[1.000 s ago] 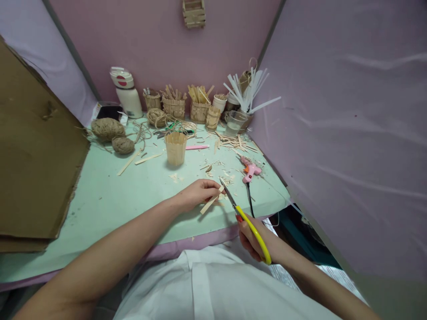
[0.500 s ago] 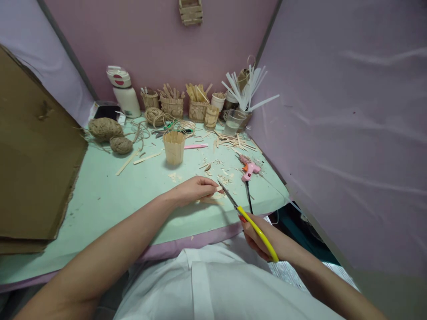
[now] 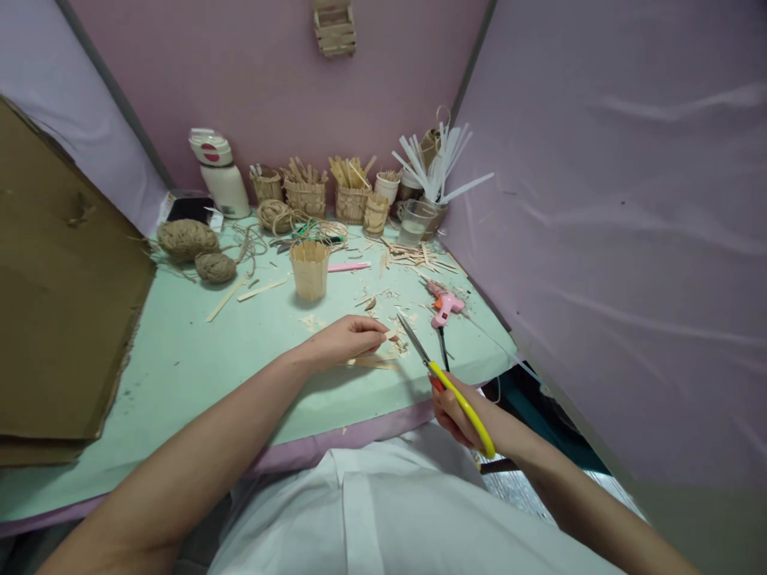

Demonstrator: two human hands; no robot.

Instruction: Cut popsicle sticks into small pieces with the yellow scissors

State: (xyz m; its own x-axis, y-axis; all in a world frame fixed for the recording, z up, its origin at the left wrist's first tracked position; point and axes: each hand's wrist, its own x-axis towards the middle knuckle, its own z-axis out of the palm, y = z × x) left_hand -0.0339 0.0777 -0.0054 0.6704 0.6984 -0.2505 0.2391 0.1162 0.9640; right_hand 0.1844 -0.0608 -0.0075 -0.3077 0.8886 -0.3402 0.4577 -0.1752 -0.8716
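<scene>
Between the thumb and fingers of my left hand (image 3: 355, 337) is a short pale wooden stick (image 3: 391, 335), its end poking out to the right. My right hand (image 3: 456, 411) is closed around the yellow handle of a pair of scissors (image 3: 459, 399). The scissor blades point up and left, with their tips just right of the stick and apart from it. Under my left hand lie more flat wooden sticks (image 3: 371, 362). Beyond it stands a small cup made of pale wooden strips (image 3: 310, 273).
A pink glue gun (image 3: 447, 305) lies to the right, its black cord running toward me. Wood scraps (image 3: 419, 255) are scattered about. Balls of twine (image 3: 187, 239) sit at the left, near a cardboard sheet (image 3: 65, 279). Stick-filled holders (image 3: 305, 198) line the back wall.
The scissor tips have moved slightly right, away from the stick's end. The view has shifted a little; my left hand still pinches the stick.
</scene>
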